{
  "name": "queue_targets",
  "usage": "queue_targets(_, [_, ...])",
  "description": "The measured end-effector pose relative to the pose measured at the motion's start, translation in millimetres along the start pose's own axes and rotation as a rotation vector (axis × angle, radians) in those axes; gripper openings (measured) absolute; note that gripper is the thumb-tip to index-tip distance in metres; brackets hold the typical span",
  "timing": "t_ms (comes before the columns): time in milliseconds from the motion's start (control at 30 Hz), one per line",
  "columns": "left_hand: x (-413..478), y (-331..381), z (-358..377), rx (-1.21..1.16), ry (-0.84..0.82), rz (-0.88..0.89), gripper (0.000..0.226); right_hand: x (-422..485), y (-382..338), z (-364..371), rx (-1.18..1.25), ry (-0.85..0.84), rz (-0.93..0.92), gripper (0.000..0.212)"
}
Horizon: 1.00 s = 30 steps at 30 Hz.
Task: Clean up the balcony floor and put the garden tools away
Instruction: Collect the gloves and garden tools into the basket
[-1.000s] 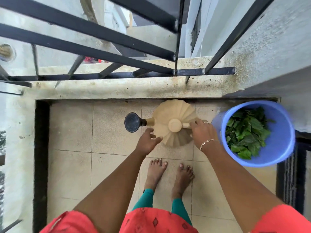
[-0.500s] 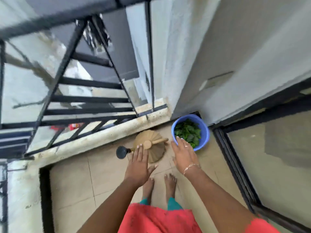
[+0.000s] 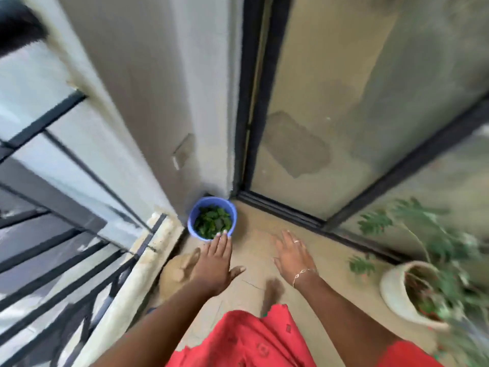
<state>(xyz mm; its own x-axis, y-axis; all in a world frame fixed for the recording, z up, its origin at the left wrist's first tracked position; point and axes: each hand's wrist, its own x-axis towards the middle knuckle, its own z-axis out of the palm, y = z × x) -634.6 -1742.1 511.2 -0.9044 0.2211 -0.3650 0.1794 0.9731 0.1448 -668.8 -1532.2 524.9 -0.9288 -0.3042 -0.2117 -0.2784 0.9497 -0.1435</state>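
Note:
A blue bucket [image 3: 192, 223] full of green leaves stands on the balcony floor in the corner by the wall. The beige watering can [image 3: 176, 274] sits on the floor to its left, partly hidden behind my left arm. My left hand [image 3: 215, 260] hovers with straight fingers above the floor, its fingertips overlapping the bucket's near rim in the view. My right hand [image 3: 292, 256] is spread open to the right, holding nothing. The frame is blurred by motion.
A black metal railing [image 3: 66, 250] on a pale ledge runs along the left. A dark-framed sliding glass door [image 3: 344, 128] fills the right. A white pot with a leafy plant [image 3: 397, 292] stands at the right on the tiled floor.
Both hands have let go of the watering can and lifted, open. The view has swung right, so the glass door and the potted plant now show.

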Motion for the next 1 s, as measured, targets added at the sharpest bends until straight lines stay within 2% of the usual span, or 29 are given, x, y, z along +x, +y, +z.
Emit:
queue_targets(267, [15, 108, 24, 0.251, 0.000, 0.466, 0.092, -164, 50, 18, 0.163, 0.043, 0.566, 0.060])
queue_targets(400, [11, 181, 41, 0.331, -0.031, 0.668, 0.091, -251, 84, 29, 0.100, -0.013, 0.864, 0.068])
queue_targets(533, [-4, 263, 53, 0.381, -0.044, 0.860, 0.090, -337, 110, 52, 0.151, 0.096, 1.094, 0.071])
queue_targets(800, [-77, 431, 94, 0.440, -0.097, 1.165, 0.090, -483, 133, 73, 0.283, 0.219, 1.361, 0.061])
queue_targets(1000, [-130, 526, 111, 0.481, -0.117, 1.296, 0.091, -582, 152, 82, 0.206, 0.270, 1.510, 0.059])
